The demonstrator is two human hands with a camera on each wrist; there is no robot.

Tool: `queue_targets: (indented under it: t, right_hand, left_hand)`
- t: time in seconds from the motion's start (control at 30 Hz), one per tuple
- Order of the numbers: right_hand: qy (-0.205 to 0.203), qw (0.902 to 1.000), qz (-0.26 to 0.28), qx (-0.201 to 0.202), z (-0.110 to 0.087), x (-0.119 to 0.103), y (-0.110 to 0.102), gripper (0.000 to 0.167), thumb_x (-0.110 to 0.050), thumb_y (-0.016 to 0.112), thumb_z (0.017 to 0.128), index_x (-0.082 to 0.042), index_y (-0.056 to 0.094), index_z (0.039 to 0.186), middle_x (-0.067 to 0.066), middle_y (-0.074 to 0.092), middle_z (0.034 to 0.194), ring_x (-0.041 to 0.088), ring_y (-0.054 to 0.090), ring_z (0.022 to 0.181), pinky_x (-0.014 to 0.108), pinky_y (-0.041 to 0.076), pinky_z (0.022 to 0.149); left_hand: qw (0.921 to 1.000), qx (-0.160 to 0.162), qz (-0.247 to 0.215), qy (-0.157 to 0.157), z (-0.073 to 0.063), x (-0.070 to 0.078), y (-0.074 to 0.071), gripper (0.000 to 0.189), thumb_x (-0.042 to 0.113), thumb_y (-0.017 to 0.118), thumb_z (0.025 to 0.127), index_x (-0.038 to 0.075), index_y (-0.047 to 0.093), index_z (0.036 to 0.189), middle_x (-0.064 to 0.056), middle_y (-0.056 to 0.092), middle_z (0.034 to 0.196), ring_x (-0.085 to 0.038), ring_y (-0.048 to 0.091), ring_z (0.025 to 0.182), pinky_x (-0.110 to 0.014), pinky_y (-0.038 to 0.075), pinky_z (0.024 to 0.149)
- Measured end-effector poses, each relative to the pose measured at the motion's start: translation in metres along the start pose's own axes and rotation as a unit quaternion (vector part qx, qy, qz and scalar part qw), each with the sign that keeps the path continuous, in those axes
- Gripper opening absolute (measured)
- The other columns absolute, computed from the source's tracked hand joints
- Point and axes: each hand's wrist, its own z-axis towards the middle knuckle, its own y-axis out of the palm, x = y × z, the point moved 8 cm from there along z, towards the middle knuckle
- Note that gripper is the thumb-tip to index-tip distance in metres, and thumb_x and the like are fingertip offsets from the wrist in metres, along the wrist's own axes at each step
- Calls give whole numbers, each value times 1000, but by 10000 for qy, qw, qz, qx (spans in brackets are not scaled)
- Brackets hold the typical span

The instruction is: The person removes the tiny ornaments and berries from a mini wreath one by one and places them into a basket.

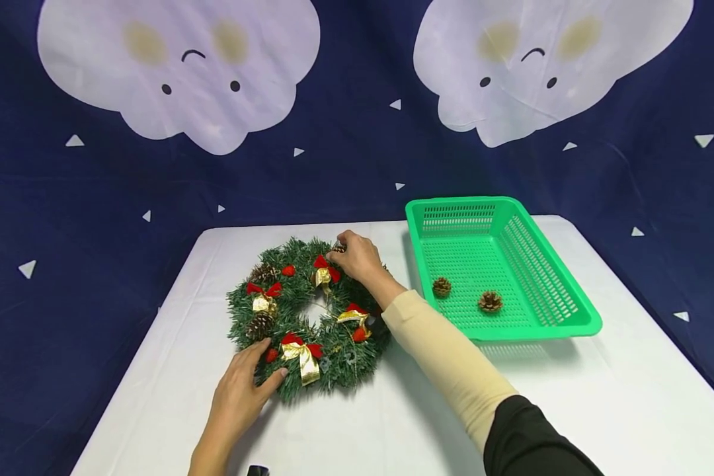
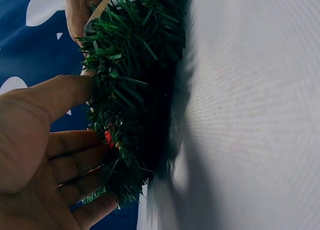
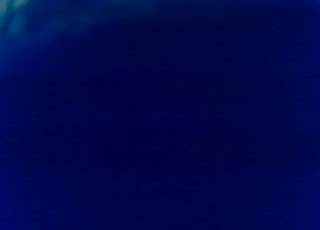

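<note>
A green wreath point(image 1: 333, 373) with red and gold bows, pine cones and red berries lies on the white table. At its far right side my right hand point(image 1: 359, 258) pinches a small brown pine cone point(image 1: 338, 249), partly hidden by the fingers, just beyond a red bow point(image 1: 327, 269). My left hand point(image 1: 238, 390) rests against the wreath's near-left edge, beside a bow and a red berry point(image 1: 272, 355). In the left wrist view its fingers point(image 2: 75, 162) are spread and fairly straight, touching the greenery point(image 2: 135, 74). The right wrist view is dark and blurred.
To the right of the wreath stands a green plastic basket point(image 1: 547, 264). Inside it lie a pine cone point(image 1: 442, 287) near the left wall and another pine cone point(image 1: 490, 301) near the front. A dark blue cloth with clouds hangs behind the white table point(image 1: 393, 416).
</note>
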Motion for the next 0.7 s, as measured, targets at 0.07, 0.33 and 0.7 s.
queue_targets:
  t: [0.07, 0.33, 0.7]
  right_hand:
    - [0, 10000, -4, 5, 0, 1, 1, 51, -36, 66, 87, -12, 54, 131, 8, 62, 126, 28, 58, 114, 40, 47, 96]
    - [13, 9999, -58, -117, -1, 6, 7, 50, -35, 64, 89, -12, 53, 132, 8, 62, 125, 28, 59, 111, 37, 49, 93]
    - [24, 9998, -179, -35, 0, 7, 7, 47, -36, 66, 88, -14, 57, 128, 8, 64, 122, 29, 60, 110, 41, 48, 93]
  left_hand:
    - [10000, 3, 4, 1, 0, 0, 0, 67, 38, 68, 85, 8, 44, 140, -19, 49, 140, -39, 43, 130, -60, 39, 101]
    - [10000, 31, 6, 18, -1, 1, 2, 66, 37, 69, 85, 8, 46, 140, -18, 50, 139, -39, 44, 130, -59, 40, 100]
    - [10000, 58, 10, 24, 0, 0, 0, 67, 38, 68, 85, 8, 46, 140, -18, 50, 140, -38, 44, 130, -59, 40, 101]
